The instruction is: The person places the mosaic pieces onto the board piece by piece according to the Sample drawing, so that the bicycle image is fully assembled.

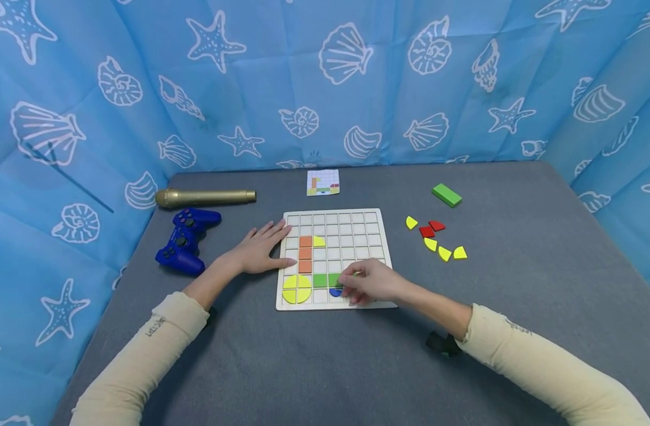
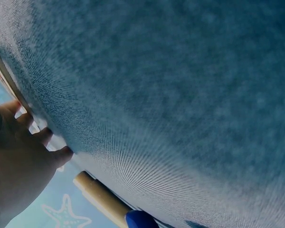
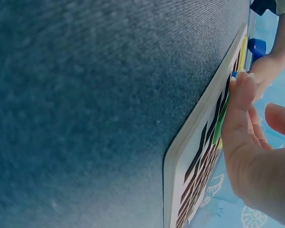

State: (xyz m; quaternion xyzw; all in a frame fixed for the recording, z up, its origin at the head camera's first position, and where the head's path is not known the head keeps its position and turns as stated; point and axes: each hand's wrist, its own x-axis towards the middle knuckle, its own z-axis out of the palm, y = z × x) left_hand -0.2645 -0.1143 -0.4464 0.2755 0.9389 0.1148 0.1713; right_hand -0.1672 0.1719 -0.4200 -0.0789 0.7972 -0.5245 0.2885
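A white grid board (image 1: pixel 364 228) lies on the table. My left hand (image 1: pixel 258 248) rests spread at its left edge, thumb and fingertips on the rim; the left wrist view shows its fingers (image 2: pixel 43 135) from the side. My right hand (image 1: pixel 373 281) bends its fingers low over the board's lower right part. Beside those fingertips are green squares (image 1: pixel 320 280) and a rounded blue piece (image 1: pixel 334 292); in the right wrist view a fingertip is right at blue (image 3: pixel 234 74). I cannot tell whether it pinches a piece. Orange squares (image 1: pixel 305 253), a yellow quarter (image 1: pixel 318 241) and a yellow circle (image 1: pixel 289 296) also sit in the grid.
Right of the board lie loose yellow quarters (image 1: pixel 444 253), red pieces (image 1: pixel 427 232) and a green block (image 1: pixel 446 195). A pattern card (image 1: pixel 322 182) lies behind it. At the left are a gold microphone (image 1: pixel 208 197) and a blue game controller (image 1: pixel 181 248).
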